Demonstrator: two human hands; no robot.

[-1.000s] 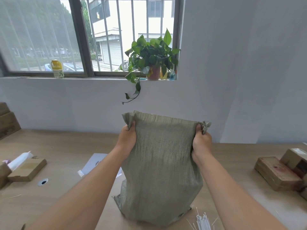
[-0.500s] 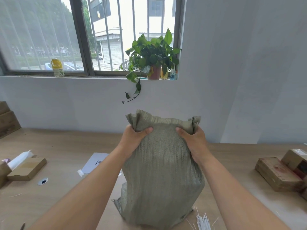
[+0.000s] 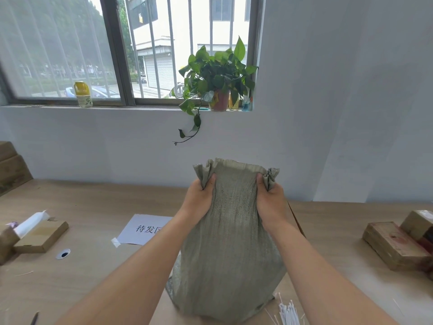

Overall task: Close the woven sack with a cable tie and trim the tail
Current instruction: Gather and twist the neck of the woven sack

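Left hand (image 3: 199, 198) and right hand (image 3: 269, 200) each clench the woven sack (image 3: 229, 242) mouth, partly gathered; cable ties (image 3: 289, 313) lie unused, tying and trimming remain.

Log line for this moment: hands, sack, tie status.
left hand: gripping sack mouth | right hand: gripping sack mouth | woven sack: upright on table | cable ties: untouched, no tie fitted

Your table (image 3: 93, 266) carries the woven sack (image 3: 229, 254), cable ties (image 3: 289, 313) at its near edge, and boxes (image 3: 396, 245) at its right edge.
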